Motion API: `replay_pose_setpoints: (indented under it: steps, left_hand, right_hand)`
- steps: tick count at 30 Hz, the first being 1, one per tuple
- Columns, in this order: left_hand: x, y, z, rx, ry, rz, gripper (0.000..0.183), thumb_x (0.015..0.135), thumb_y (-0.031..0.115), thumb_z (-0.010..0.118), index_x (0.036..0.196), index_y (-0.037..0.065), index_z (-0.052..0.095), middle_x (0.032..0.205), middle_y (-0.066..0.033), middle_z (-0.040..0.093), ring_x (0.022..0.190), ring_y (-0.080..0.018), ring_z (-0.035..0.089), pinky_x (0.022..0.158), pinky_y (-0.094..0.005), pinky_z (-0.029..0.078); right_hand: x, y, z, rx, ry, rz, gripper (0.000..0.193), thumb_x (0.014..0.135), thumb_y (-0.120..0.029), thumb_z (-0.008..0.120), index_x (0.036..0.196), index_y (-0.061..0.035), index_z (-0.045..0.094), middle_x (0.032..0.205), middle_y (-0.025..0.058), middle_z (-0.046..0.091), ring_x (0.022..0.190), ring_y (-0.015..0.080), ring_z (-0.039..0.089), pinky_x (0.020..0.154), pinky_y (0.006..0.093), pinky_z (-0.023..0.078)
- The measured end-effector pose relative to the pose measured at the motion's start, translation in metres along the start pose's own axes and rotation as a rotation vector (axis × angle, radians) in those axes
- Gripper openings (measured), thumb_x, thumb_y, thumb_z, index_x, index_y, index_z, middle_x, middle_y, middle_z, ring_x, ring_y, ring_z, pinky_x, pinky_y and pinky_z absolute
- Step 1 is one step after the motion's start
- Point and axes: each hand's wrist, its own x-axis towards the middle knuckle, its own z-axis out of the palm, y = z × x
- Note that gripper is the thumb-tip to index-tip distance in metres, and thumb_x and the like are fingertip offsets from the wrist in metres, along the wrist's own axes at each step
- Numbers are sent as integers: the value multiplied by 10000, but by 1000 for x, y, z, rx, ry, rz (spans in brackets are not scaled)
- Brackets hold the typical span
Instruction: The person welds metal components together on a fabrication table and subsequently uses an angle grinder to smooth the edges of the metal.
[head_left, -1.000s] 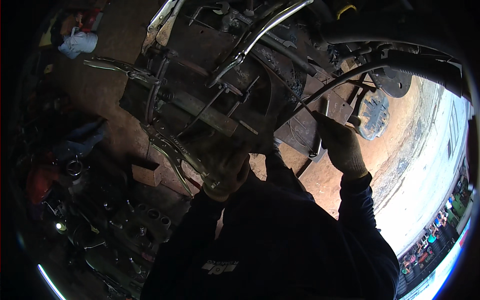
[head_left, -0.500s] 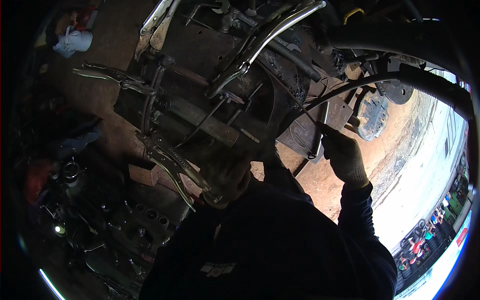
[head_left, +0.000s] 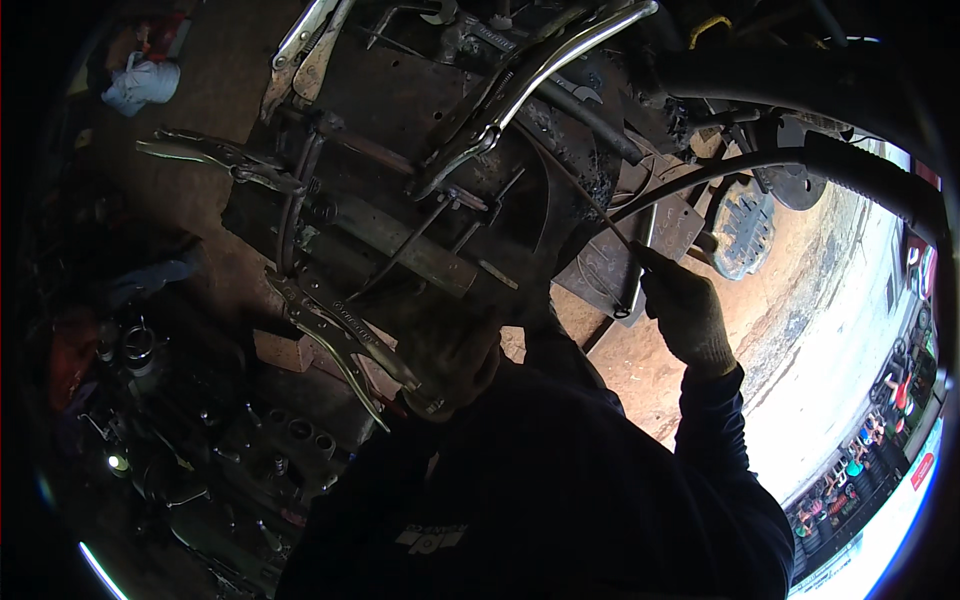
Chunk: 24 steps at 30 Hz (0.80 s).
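My left hand, in a dark work glove, rests against the lower edge of a dark metal workpiece, beside the handles of silver locking pliers clamped to it. My right hand, in a light knit glove, is closed around a thin rod holder with a black cable running off to the right. A thin rod reaches from that hand up toward the workpiece. More locking pliers grip the piece at the top and at the left.
A flat rusty plate lies under my right hand on reddish ground. Several sockets and small tools lie in shadow at the lower left. A pale rag sits at the upper left. Bright pavement lies far right.
The view has shifted closer to the workpiece. My right hand has lifted slightly and the rod now points toward the metal; my left hand stays by the lower pliers.
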Motion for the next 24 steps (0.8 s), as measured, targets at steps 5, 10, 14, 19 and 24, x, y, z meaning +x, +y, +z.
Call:
replay_pose_setpoints:
  steps: [5,10,14,19,24]
  left_hand:
    - [2,1,-3,12,-20,5,273,789,119,745,1061,103,724,976,-112,693,894,-323,670,922,-488,496]
    - [2,1,-2,19,-5,16,300,787,113,748,1085,103,722,991,-112,697,900,-318,673,922,-484,502]
    - [-1,1,-1,27,-8,6,284,784,112,749,1068,102,730,1016,-118,703,914,-318,678,906,-473,510]
    - [-1,1,0,32,-13,5,259,786,115,743,1045,96,731,1059,-129,703,938,-323,679,905,-460,511]
    - [-1,1,2,63,43,43,266,789,114,728,1054,89,716,1076,-130,700,979,-327,674,914,-462,508]
  right_hand:
    - [0,2,1,-15,8,-39,356,1013,-119,562,1353,-33,628,914,96,722,733,88,630,677,276,526]
    - [-1,0,1,-67,11,-50,360,1014,-128,566,1361,-51,626,860,82,711,713,87,629,666,275,525]
    - [-2,-13,-6,-61,-77,79,367,1011,-118,551,1363,-49,624,764,76,668,639,80,607,609,266,514]
    - [9,-1,-19,-70,-206,-114,386,1001,-119,551,1363,4,603,736,78,645,580,80,593,563,251,508]
    - [10,26,4,332,-87,-69,388,1031,-168,541,1366,21,587,846,56,685,683,101,646,665,251,540]
